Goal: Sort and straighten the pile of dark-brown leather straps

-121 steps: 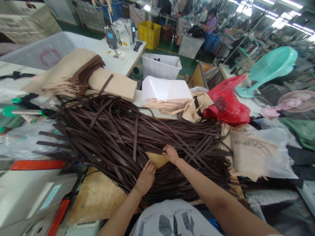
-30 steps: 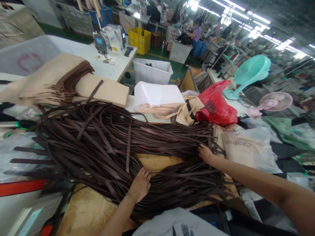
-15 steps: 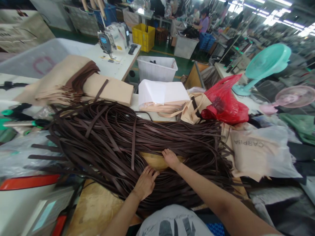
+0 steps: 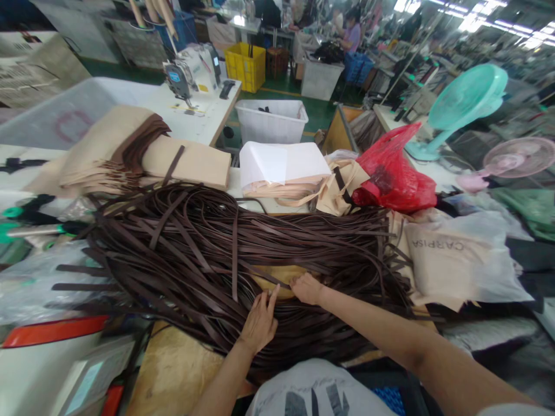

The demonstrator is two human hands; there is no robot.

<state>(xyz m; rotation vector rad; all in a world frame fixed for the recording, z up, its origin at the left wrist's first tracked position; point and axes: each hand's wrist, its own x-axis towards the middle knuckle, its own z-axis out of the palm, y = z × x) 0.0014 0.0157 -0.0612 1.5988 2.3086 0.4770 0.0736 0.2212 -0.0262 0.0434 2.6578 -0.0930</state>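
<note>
Factory benches crowd the frame's upper half, with a sewing machine (image 4: 191, 69) at upper left and a red plastic bag (image 4: 392, 176) right of centre. Across the middle sprawls the heap of dark brown leather straps (image 4: 195, 254) on a tan board (image 4: 173, 370). At lower centre the left hand (image 4: 260, 320) lies flat, fingers spread, on the straps; the right hand (image 4: 307, 288) curls beside it, seemingly pinching one strap. A tug here could snag crossed straps and drag part of the heap off the near edge.
</note>
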